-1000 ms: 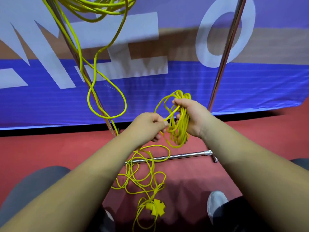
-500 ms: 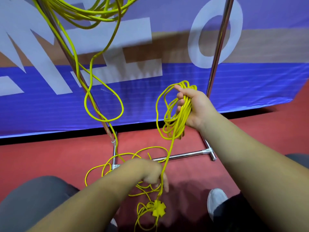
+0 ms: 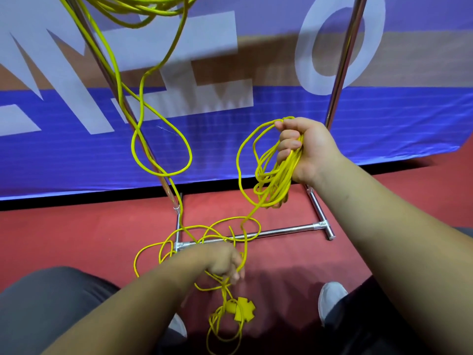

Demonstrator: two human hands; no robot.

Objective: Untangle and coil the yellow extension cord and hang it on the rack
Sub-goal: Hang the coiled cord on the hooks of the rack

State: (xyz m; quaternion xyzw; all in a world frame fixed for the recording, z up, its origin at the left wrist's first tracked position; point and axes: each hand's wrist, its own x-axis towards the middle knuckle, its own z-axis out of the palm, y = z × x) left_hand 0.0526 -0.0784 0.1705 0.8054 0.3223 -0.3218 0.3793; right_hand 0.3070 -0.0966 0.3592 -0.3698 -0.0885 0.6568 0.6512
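The yellow extension cord (image 3: 163, 147) hangs in loops from the top of the metal rack (image 3: 281, 230) and lies tangled on the red floor. My right hand (image 3: 304, 147) grips a bundle of coiled loops at chest height, in front of the rack's right pole. My left hand (image 3: 225, 265) is low, just above the floor, its fingers curled round strands of the tangle. The cord's yellow multi-socket end (image 3: 243, 308) lies on the floor just below my left hand.
A blue banner (image 3: 256, 124) with large white letters stands behind the rack. The rack's left pole (image 3: 143, 129) slants, its right pole (image 3: 340, 67) is upright. My knees and white shoe (image 3: 330, 295) frame the floor in front.
My left hand dropped from beside the coil down to the floor tangle and closed on strands there. My right hand lifted the coil slightly and keeps holding it.
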